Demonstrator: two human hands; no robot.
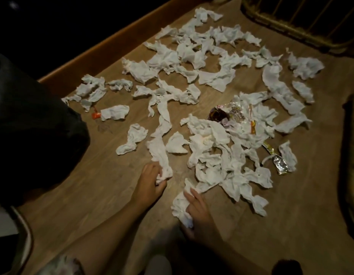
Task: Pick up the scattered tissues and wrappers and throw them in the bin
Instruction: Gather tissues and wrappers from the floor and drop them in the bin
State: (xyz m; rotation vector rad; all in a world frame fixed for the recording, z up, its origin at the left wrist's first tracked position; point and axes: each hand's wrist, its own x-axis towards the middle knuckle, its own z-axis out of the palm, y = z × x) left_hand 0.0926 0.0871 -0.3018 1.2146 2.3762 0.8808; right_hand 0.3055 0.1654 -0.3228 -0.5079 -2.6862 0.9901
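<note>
Both hands work the near edge of the litter: the left hand [152, 180] grips a long crumpled tissue [159, 155], the right hand [198, 207] clutches another tissue [180, 207]. Scattered tissues [212, 76] and foil wrappers [279, 165] spread across the wooden tabletop [112, 195] beyond; a dark bin bag [33, 126] sits left.

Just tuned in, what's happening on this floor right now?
A person is clearing litter off a wooden floor. The left hand grips one end of a long crumpled tissue, and the right hand grips another tissue. Dozens of tissues and a few wrappers, including a foil wrapper, are still scattered. A black bin bag sits at left.
</note>
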